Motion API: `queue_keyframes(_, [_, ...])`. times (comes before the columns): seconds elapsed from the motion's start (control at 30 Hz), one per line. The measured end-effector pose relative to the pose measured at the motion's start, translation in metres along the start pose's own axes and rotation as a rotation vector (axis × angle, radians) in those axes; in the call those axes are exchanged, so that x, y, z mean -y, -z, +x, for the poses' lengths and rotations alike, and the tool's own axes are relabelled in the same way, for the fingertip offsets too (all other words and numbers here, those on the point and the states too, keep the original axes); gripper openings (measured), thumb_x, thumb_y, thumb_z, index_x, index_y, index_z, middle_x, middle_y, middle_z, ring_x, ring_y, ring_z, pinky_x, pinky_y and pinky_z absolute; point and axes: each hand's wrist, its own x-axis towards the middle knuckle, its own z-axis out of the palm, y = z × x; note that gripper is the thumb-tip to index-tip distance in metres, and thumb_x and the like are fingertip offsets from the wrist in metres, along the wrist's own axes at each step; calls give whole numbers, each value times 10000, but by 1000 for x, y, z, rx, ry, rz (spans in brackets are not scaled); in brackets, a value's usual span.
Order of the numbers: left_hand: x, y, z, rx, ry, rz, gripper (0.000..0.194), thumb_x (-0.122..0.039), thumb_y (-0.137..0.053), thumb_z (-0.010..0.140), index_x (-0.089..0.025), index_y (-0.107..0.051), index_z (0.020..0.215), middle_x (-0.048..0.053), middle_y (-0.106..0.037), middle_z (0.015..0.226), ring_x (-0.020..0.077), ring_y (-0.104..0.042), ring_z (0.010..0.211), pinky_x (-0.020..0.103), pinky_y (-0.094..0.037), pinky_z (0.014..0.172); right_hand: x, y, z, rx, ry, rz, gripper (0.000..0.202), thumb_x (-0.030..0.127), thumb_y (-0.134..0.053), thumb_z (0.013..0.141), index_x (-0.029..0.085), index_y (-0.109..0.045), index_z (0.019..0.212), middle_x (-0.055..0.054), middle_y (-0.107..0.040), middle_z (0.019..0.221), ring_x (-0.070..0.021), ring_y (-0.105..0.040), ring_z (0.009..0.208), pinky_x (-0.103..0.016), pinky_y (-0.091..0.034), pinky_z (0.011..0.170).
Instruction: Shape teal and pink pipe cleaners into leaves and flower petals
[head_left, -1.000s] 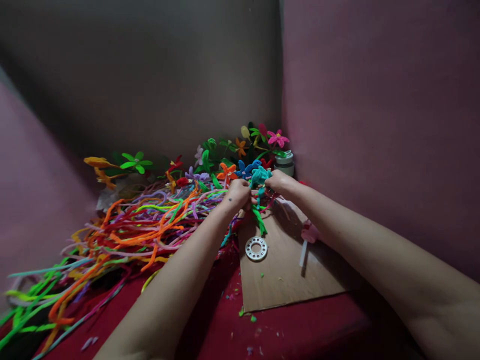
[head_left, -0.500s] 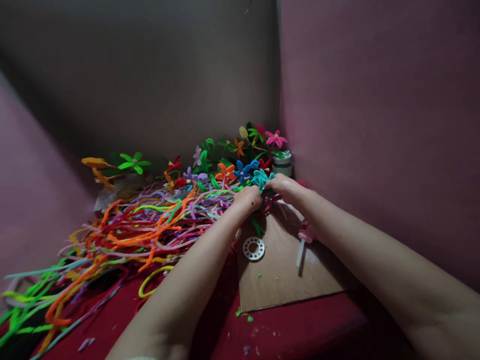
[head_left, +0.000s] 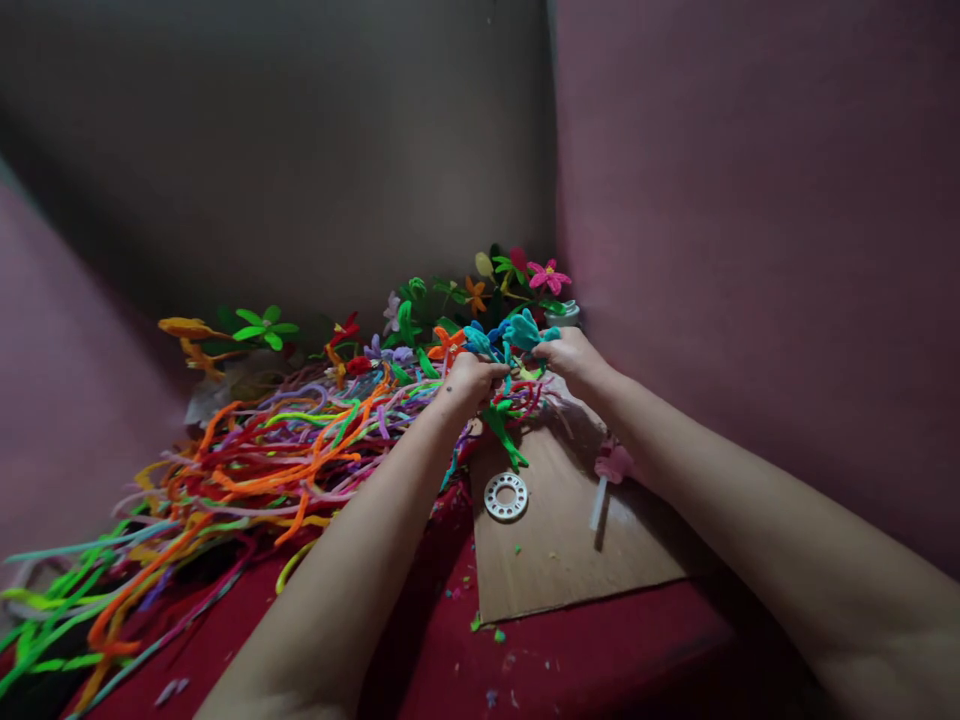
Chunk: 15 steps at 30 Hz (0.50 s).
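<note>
A teal pipe-cleaner flower [head_left: 523, 329] with fuzzy petals is between my two hands, above the far end of the brown board [head_left: 547, 575]. My right hand [head_left: 579, 357] is closed on the petals at its right side. On the left, my left hand [head_left: 469, 384] pinches low on the teal piece, near its stem; the fingertips are partly hidden. Just below the hands lie green pipe-cleaner pieces [head_left: 506, 435]. A silver ring with holes [head_left: 506, 497] rests on the board. To its right is a pink object [head_left: 615, 463] with a translucent stick.
A large heap of coloured pipe cleaners [head_left: 300, 450] covers the left of the red cloth [head_left: 420, 640]. Finished pipe-cleaner flowers, including a pink flower [head_left: 549, 276] and a green flower [head_left: 266, 327], stand along the back. A pale jar [head_left: 564, 314] sits at the corner. Small scraps are scattered in front.
My hands have moved apart, the left going left and the right slightly up. More of the teal petals show between them, and the green pieces below are more visible.
</note>
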Motion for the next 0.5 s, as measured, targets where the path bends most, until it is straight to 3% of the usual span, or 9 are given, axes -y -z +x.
queue_keyframes(0.17, [-13,-6,-8,40,-52,53,233,-202,-465,751,-173,-415,526,-57,-322,364,68,-310,308,210,-262,365,15,-9,-20,78,42,45,32,111,-541,641,133,-546,618,20,-513,508,-98,-467,491,-217,-372,505])
queue_keyframes(0.3, [-18,-7,-8,52,-86,192,183,-172,-493,705,-157,-479,524,-45,-329,354,83,-330,321,225,-264,385,19,-16,-35,177,-54,140,53,162,-591,697,136,-562,661,26,-527,521,-92,-477,486,-224,-418,536])
queue_keyframes(0.5, [-17,-4,-15,91,-227,393,135,-175,-551,661,-123,-571,539,-8,-455,439,97,-422,441,216,-297,455,10,-21,-40,76,-138,157,62,159,-555,723,137,-583,672,22,-514,478,-110,-487,445,-240,-433,491])
